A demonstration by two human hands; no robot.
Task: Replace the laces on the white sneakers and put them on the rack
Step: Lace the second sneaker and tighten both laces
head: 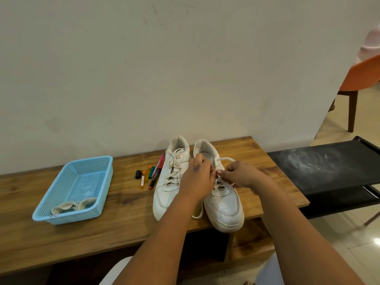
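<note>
Two white sneakers stand side by side on the wooden bench (102, 233), toes toward me. The left sneaker (170, 182) is laced, its lace ends lying loose on top. My left hand (197, 177) and my right hand (240, 175) are over the top eyelets of the right sneaker (224, 208). Both hands pinch its white lace (226, 159), which loops up behind my right hand. One lace end hangs off the shoe's left side onto the bench. The black fabric shoe rack (329, 167) stands to the right of the bench.
A light blue plastic basket (61, 214) with rolled off-white laces in it sits at the bench's left. Several coloured markers (153, 173) lie just left of the sneakers. A wall rises behind the bench. An orange chair (362, 79) stands at the far right.
</note>
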